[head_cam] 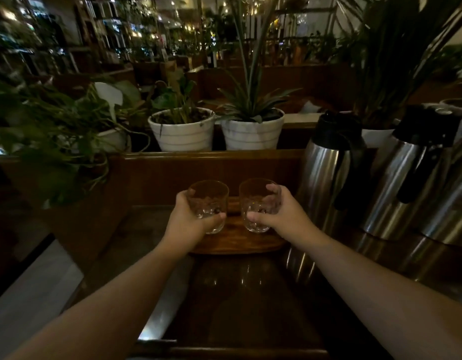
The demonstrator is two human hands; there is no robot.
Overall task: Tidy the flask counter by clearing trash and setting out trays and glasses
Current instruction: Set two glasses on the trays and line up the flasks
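Note:
Two clear tumblers stand side by side over a small wooden tray point(235, 242) on the dark counter. My left hand point(185, 222) wraps around the left glass point(209, 196), thumb across its front. My right hand point(281, 214) grips the right glass point(258, 196) the same way. Both glasses are upright and look empty. Whether their bases touch the tray or hover just above it I cannot tell.
Steel flasks with black tops point(328, 172) point(411, 178) stand close on the right of the tray. Behind a wooden ledge point(211, 157) sit white plant pots point(183, 131) point(253, 131). Leafy plants point(50, 141) crowd the left. The glossy counter point(245, 294) stretches toward me.

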